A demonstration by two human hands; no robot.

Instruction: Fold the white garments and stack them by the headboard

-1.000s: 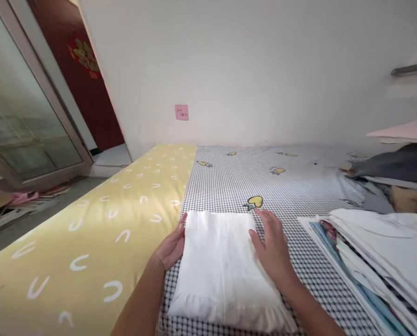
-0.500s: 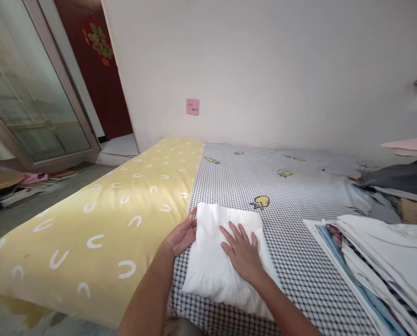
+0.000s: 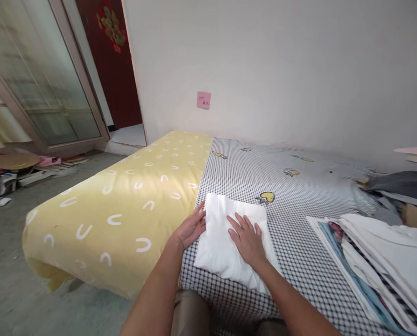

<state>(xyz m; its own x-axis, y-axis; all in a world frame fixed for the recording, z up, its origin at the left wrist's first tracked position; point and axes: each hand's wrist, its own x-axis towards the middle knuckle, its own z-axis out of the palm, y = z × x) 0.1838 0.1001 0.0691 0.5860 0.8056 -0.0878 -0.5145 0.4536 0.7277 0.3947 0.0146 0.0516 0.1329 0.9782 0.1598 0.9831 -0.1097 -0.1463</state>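
A folded white garment [image 3: 217, 242] lies flat on the black-and-white checked sheet [image 3: 295, 261] in front of me; its exact kind does not show. My right hand [image 3: 246, 238] rests palm down on its top, fingers spread. Along the garment's left edge lies my left hand [image 3: 191, 227], its fingers stretched out and touching the side. Some of the left fingertips are hidden beside the cloth.
To the right stands a stack of folded clothes [image 3: 386, 261], with a darker heap of clothes [image 3: 400, 184] behind it. A yellow sheet [image 3: 124, 224] covers the bed's left part. A pink note [image 3: 203, 100] sticks to the wall.
The view has shifted, so the bed and garment appear slightly higher and farther right. Both hands keep nearly the same place on the garment.
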